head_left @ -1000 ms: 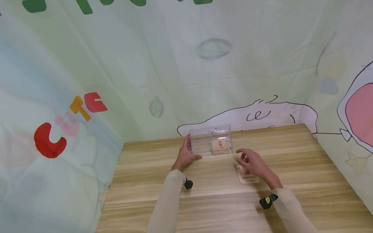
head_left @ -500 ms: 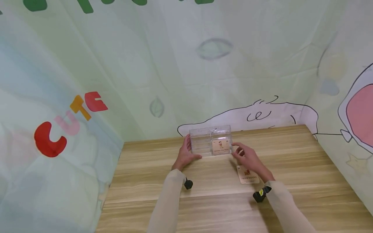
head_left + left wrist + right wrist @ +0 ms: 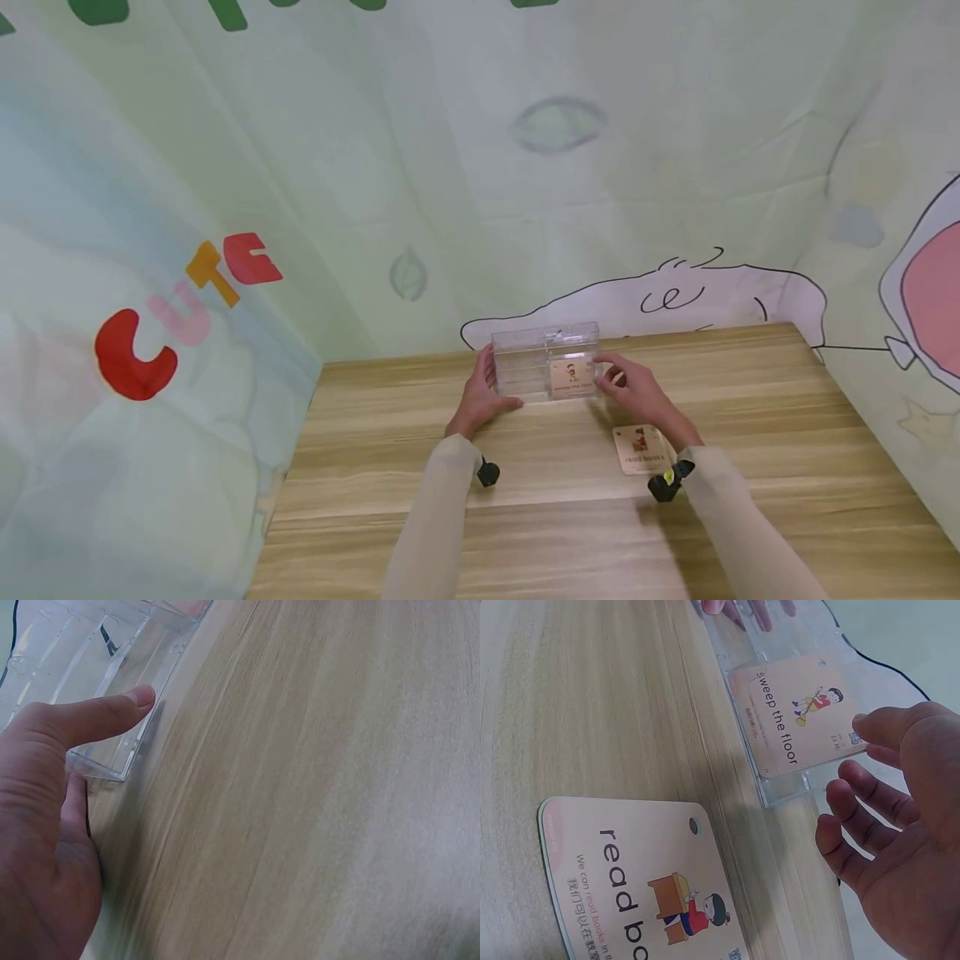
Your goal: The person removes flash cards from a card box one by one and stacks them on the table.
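A clear plastic box (image 3: 521, 358) with compartments stands near the back edge of the table. My left hand (image 3: 480, 402) holds its left end, the thumb (image 3: 112, 716) lying along the front edge and the other fingers round the side. In the right compartment sits a picture card printed "sweep the floor" (image 3: 802, 712). My right hand (image 3: 636, 390) pinches that card's corner edge between thumb and index finger, while its other fingers (image 3: 862, 817) curl loosely beside the box. A second card, "read books" (image 3: 652, 885), lies flat on the table below the right hand.
The wooden table (image 3: 555, 533) reaches back to a printed cloth wall (image 3: 450, 167), with the box close against it. More printed cloth (image 3: 82, 467) hangs on the left. Each wrist carries a small black camera (image 3: 488, 474).
My right hand has moved left from above the "read books" card to the box and taken the "sweep the floor" card by its edge. The left hand stays on the box.
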`<state>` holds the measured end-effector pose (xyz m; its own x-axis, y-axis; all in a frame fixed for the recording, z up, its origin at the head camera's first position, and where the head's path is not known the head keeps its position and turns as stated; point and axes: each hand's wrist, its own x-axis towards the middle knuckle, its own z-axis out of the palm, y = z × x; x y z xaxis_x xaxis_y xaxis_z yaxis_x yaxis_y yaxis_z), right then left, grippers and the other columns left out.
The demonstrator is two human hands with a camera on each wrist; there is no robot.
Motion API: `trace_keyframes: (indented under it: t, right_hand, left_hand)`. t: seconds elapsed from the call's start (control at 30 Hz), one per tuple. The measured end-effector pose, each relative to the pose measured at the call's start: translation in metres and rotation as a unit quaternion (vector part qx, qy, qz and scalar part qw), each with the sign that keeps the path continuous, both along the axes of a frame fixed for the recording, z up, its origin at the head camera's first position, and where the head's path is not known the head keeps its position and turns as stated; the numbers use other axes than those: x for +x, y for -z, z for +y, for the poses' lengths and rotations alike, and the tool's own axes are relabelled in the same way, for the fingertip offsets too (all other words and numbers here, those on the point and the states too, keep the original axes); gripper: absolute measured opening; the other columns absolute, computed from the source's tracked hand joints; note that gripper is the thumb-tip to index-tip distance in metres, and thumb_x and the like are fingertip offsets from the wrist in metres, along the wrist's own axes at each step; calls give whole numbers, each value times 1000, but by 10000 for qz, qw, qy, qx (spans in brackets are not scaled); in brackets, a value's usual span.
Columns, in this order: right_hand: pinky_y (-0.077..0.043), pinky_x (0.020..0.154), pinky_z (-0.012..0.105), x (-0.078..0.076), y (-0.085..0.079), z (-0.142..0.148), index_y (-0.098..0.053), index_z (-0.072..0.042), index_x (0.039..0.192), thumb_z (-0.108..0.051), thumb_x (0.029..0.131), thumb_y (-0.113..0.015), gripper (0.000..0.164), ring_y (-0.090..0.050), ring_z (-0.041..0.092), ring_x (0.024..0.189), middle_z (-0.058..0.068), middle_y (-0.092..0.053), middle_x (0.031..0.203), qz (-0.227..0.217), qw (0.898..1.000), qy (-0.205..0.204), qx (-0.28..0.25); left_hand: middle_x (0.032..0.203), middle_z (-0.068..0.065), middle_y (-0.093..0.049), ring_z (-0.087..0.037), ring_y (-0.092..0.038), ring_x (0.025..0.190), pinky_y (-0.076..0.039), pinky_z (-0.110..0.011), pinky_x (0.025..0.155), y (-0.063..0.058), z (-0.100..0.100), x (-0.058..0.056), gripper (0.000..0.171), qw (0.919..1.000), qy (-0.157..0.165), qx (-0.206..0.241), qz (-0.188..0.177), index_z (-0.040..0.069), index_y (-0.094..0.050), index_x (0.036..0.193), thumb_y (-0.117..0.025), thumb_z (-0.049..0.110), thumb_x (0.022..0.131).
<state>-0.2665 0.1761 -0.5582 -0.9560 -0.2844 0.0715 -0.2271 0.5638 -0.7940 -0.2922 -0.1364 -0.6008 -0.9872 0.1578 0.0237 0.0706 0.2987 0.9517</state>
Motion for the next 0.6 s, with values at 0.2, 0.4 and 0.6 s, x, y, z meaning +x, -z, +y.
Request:
trace_keyframes:
  t: [0.2, 0.4, 0.6]
  right_hand:
    - [-55, 71, 33, -1, -1, 0, -57, -5, 140, -16, 104, -64, 39, -62, 23, 83, 11, -65, 98, -87, 9999, 37, 46]
    - [-56, 72, 33, -2, 1, -1, -58, -6, 140, -17, 104, -64, 38, -63, 24, 84, 12, -66, 100, -90, 10000, 27, -2]
    - [-56, 72, 33, -2, 2, -2, -58, -6, 139, -17, 104, -64, 37, -62, 24, 84, 12, -66, 100, -105, 9999, 14, -31]
  left_hand:
    - [167, -15, -31, -29, -33, 152, -30, -39, 125, 2, 1, -2, 121, 10000, -29, -18, 5, 14, -19, 164, -94, -2, 70]
    - [167, -15, -30, -29, -32, 153, -29, -38, 125, 2, 1, -2, 122, 10000, -31, -41, -39, 14, -18, 164, -94, -2, 70]
    - [167, -16, -30, -30, -32, 153, -29, -39, 125, 0, 1, 0, 123, 9999, -49, -70, -90, 13, -18, 164, -94, -4, 69]
